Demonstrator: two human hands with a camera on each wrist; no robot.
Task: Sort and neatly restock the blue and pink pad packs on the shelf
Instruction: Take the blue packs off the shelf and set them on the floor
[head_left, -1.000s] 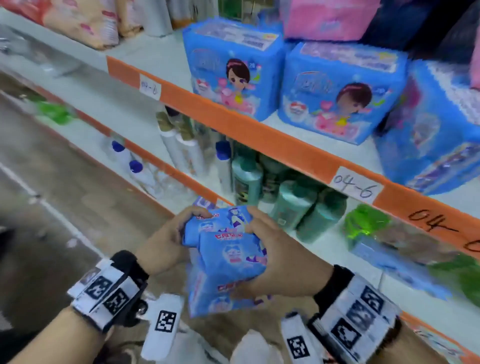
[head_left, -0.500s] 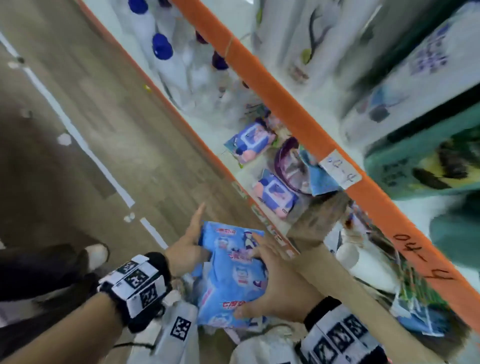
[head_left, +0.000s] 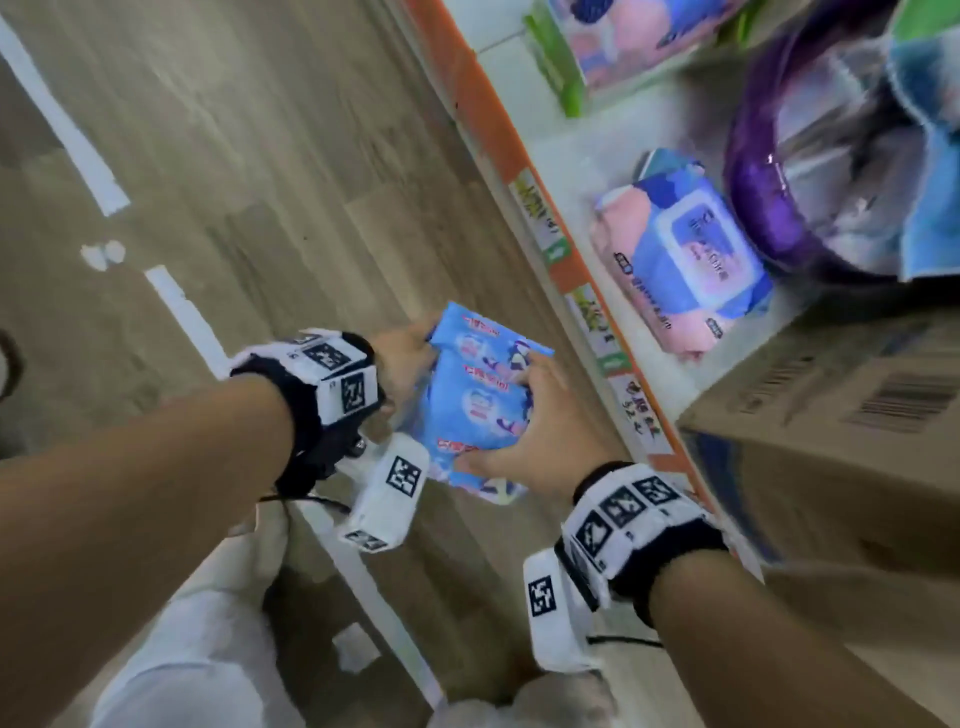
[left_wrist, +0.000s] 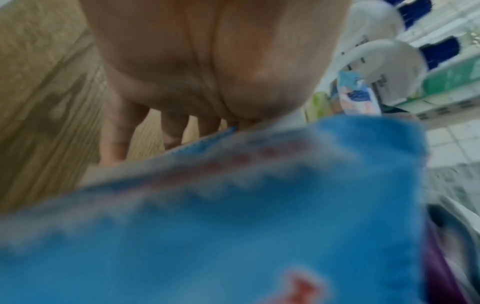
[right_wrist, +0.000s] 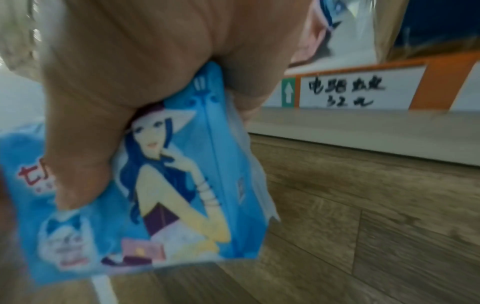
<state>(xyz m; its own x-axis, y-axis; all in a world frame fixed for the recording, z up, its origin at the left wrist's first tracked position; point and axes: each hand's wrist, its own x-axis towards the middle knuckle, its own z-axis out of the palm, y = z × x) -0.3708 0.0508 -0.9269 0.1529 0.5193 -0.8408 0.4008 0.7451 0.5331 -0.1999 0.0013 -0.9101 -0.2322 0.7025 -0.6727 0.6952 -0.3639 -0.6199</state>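
A stack of blue pad packs (head_left: 478, 400) hangs low over the wooden floor, just left of the bottom shelf's orange edge (head_left: 519, 171). My left hand (head_left: 402, 364) holds the stack's left side, with its fingers (left_wrist: 114, 139) reaching down behind the blurred blue pack (left_wrist: 233, 216). My right hand (head_left: 524, 441) grips the right side. Its thumb (right_wrist: 85, 144) presses on the printed front of the pack (right_wrist: 182, 185), which shows a drawn woman in a hat. No pink pad pack is in view.
On the bottom shelf lie a pink and blue wipes pack (head_left: 680, 260), a purple ring-shaped item (head_left: 769, 208) and a cardboard box (head_left: 831, 415). Handwritten price labels (right_wrist: 358, 90) sit on the shelf edge. White tape lines (head_left: 182, 312) cross the floor.
My view has dropped from the upper shelves with blue packs to the bottom shelf. Both hands have carried the stack down toward the floor, still holding it.
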